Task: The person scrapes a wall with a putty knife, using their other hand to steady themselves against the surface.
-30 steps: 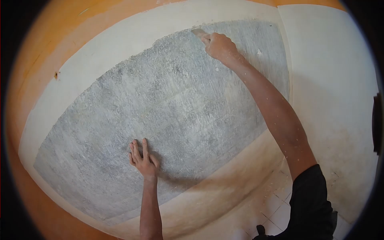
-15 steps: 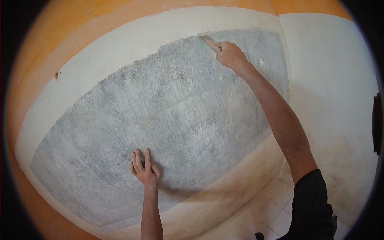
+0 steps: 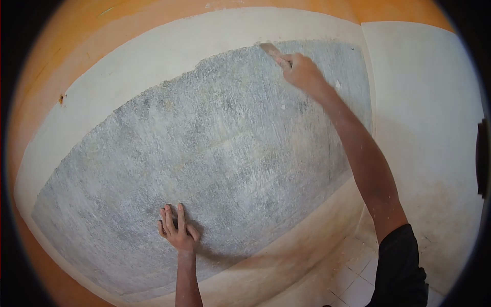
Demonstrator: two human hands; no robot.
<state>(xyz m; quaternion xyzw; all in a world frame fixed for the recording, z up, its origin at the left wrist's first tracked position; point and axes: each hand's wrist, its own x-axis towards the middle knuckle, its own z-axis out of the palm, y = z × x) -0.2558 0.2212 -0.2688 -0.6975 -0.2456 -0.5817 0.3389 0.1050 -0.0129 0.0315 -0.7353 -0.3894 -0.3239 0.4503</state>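
Observation:
A rough grey patch of wall (image 3: 204, 153) fills the middle of the view, bordered by a smooth white band (image 3: 148, 56). My right hand (image 3: 303, 71) is wrapped round a scraper (image 3: 273, 52), its flat blade near the upper edge of the grey patch, where it meets the white. Low on the grey surface, my left hand (image 3: 179, 230) rests with its fingers spread and nothing in it.
Orange paint (image 3: 56, 66) lies above and left of the white band. On the right a white side wall (image 3: 419, 128) meets the grey one at a corner. Floor tiles (image 3: 358, 286) show at the bottom right, and a dark object (image 3: 482, 158) at the right edge.
My right hand and the scraper have shifted slightly right and down in the view. My left hand appears lower and a little further left; the wall has also shifted slightly in view.

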